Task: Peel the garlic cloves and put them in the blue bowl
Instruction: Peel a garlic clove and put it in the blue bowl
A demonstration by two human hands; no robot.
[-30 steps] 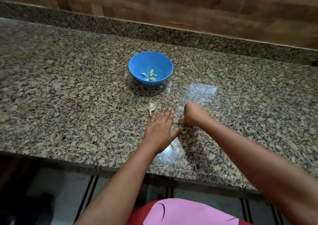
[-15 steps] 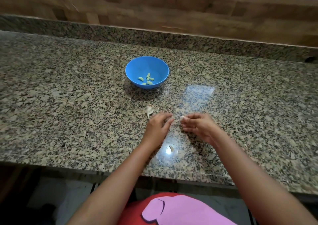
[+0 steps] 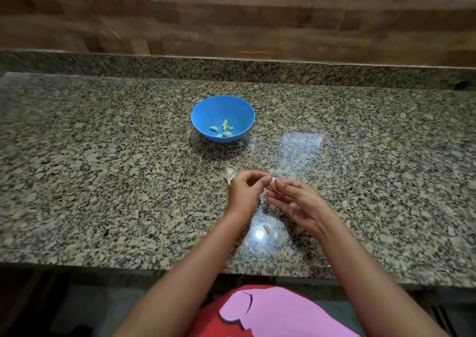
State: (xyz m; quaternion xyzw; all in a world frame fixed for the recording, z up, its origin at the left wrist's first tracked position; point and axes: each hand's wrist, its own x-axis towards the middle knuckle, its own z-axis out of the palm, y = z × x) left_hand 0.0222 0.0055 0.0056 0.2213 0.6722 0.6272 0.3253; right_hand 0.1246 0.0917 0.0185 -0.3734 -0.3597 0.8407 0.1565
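Both the left hand (image 3: pixel 243 191) and right hand (image 3: pixel 296 201) pinch one garlic clove (image 3: pixel 271 182) above the worktop (image 3: pixel 103 169), likely to strip its skin before the blue bowl (image 3: pixel 206 110).

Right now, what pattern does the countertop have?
The countertop is speckled granite, tan and grey with black flecks, seen in the head view.

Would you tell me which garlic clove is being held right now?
The clove pinched between the left hand and right hand; the others lie in the blue bowl.
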